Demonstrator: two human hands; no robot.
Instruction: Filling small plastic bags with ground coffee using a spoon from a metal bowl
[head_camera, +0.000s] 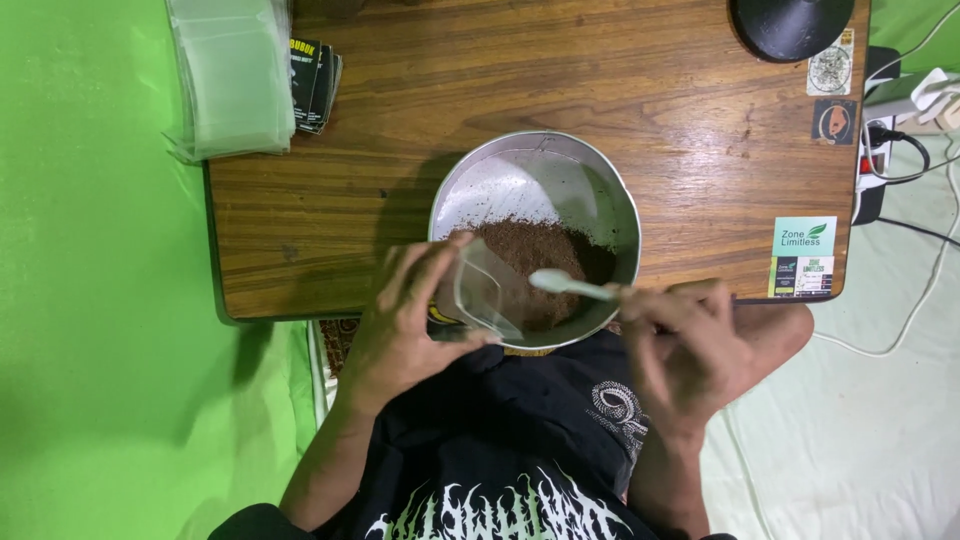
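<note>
Looks like you're mid-scoop here: your left hand (400, 330) has its fingers curled around a small clear bag (485, 290), holding its mouth open over the near edge of the metal bowl (620, 215). Your right hand (690, 345) pinches a white spoon (565, 284), its tip down in the brown powder (545, 255). Next bit needs a steady tip into that bag, which stays wide open.

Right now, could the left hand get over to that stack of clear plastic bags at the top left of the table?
Probably not freely: the left hand is holding a small clear bag open over the metal bowl. The path to the stack of clear bags looks unobstructed across bare wooden table.
</note>
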